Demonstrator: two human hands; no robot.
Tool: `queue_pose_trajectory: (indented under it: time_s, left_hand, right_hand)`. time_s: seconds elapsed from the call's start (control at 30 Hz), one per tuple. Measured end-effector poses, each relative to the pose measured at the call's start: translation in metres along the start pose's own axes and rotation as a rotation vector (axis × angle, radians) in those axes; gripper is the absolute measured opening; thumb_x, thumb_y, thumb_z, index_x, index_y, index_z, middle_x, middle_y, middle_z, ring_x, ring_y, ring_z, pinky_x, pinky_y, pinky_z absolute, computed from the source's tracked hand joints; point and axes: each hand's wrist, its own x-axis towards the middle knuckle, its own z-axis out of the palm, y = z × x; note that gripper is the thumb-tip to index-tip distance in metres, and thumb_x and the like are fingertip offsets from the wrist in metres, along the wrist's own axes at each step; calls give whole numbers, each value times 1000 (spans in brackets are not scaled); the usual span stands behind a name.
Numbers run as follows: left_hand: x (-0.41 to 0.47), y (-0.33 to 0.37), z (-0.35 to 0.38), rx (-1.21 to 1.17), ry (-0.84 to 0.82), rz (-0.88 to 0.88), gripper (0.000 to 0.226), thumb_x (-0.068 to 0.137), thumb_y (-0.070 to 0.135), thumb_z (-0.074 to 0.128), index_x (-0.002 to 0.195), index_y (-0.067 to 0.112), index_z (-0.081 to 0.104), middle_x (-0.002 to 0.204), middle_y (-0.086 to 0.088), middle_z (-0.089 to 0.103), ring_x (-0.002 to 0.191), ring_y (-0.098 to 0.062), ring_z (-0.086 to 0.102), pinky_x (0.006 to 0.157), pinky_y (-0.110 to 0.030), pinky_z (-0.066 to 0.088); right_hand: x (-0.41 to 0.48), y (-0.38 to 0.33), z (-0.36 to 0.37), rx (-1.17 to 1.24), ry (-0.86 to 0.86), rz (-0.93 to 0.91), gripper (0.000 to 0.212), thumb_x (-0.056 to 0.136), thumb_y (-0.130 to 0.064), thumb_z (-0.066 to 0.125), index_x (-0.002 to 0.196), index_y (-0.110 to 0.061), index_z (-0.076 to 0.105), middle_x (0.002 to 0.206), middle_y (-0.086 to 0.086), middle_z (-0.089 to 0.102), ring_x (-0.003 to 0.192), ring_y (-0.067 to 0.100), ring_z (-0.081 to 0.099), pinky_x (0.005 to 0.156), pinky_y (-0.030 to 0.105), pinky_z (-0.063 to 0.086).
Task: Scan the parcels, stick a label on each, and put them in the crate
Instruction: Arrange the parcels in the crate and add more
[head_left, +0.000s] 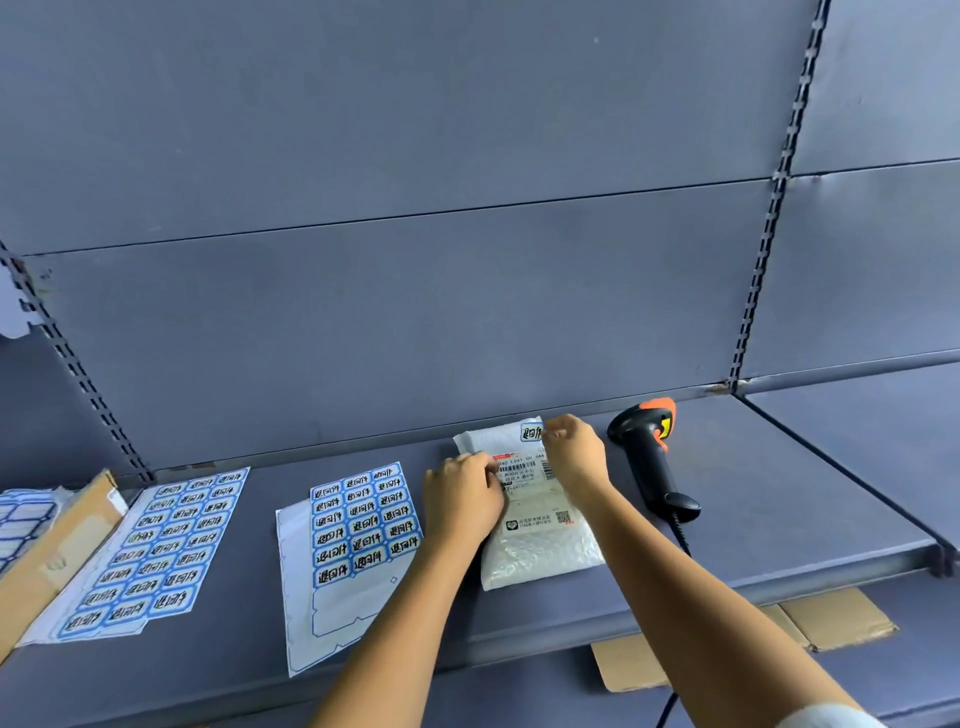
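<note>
White padded parcel (540, 545) is lying flat on the grey shelf (779, 499), just beside a black-and-orange scanner (649, 457). The right hand (576, 452) is pinching a blue label (531, 432) at the parcel's far corner. The left hand (462, 499) is resting on its left edge, fingers curled, grip unclear. Sticker sheets (363, 519) are lying to the left.

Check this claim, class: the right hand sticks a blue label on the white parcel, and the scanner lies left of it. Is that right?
No: the head view shows the scanner lying right of the parcel, not left. The right hand does stick the label.
</note>
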Motion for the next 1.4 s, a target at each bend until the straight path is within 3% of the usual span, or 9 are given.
queue_pose_trajectory:
  time_s: [0.13,0.3,0.63,0.83,1.0,1.13,1.2,1.3,1.4]
  left_hand:
    - [6,6,-1,123,-18,66,29,92,20,41,114,21,59,114,0,65,107,-22,55,86,-33,33]
    - [17,13,8,195,-89,56,35,92,19,38,126,17,47,122,-9,50,114,-29,45,91,-37,31]
    - [27,14,23,285,-170,76,42,98,36,28,137,27,42,124,-14,48,117,-32,40,96,-40,30]
    - [29,13,22,322,-220,95,47,97,35,30,144,31,29,127,-12,46,118,-33,40,97,-40,29]
    - [25,9,27,188,-75,52,33,94,35,37,121,22,50,116,-9,55,108,-32,48,87,-39,37]
    - [20,3,29,35,90,56,5,82,19,56,84,14,58,84,-8,64,77,-31,55,64,-36,41]
    - [19,4,29,20,94,45,10,74,13,64,73,13,55,71,-7,62,65,-30,55,55,-34,41]
    - [19,4,31,8,127,31,16,71,10,69,68,12,53,65,-7,60,60,-30,54,50,-32,41]
    - [19,-1,34,-55,177,12,9,84,14,58,77,11,55,78,-8,64,72,-29,55,58,-34,41]
  right_hand:
    - [12,3,16,-94,-9,44,28,90,-19,43,103,-15,67,101,10,69,98,34,60,80,38,53]
    - [10,9,22,-301,26,-42,34,94,-12,37,116,-17,62,122,9,56,115,33,44,89,37,40]
    - [1,7,23,-504,123,-159,40,91,-15,42,131,-13,46,129,8,44,116,32,40,91,37,36]
    - [-1,10,24,-588,40,-238,39,88,-14,46,122,-22,62,129,-1,47,119,26,35,93,34,33]
    - [-1,8,25,-554,123,-205,40,87,-7,41,126,-14,48,127,8,46,112,31,44,87,37,37]
    - [4,11,26,-287,114,68,23,94,-10,32,111,-1,45,119,19,53,107,39,52,80,38,39]
    - [6,9,25,-260,83,117,27,96,-18,32,106,0,49,114,20,57,103,38,54,78,36,39]
    - [9,10,20,-182,-36,154,23,91,-27,45,88,-6,53,90,12,60,79,29,56,64,30,38]
    - [16,12,-3,185,-279,322,31,71,-30,72,85,-5,62,76,15,54,65,26,51,63,29,39]
